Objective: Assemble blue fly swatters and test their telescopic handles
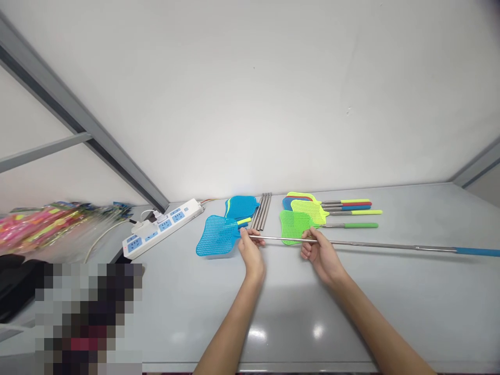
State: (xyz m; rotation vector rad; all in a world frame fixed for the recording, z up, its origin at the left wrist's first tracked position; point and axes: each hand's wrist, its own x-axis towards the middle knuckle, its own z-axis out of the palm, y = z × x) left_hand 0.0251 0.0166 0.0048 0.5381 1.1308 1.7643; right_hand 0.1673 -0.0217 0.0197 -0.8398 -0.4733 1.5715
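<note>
Between my hands I hold a blue fly swatter (217,236) with its thin metal rod drawn out long to the right and a blue grip at the far end. My left hand (252,252) pinches the rod just below the mesh head. Further along, my right hand (319,252) is closed round the same rod. Behind my right hand lies a green fly swatter (297,225) with a short shaft. Beyond it, several yellow, red and blue swatters (308,209) are stacked, handles pointing right. Loose blue swatter heads (241,207) and several metal rods (262,212) lie behind my left hand.
A white power strip (164,229) with plugs and cables stands on the grey table (297,323) at the left. Colourful plastic-wrapped goods (47,224) lie beyond the metal frame (86,122). A pixelated area covers the lower left. A pale wall runs behind the table.
</note>
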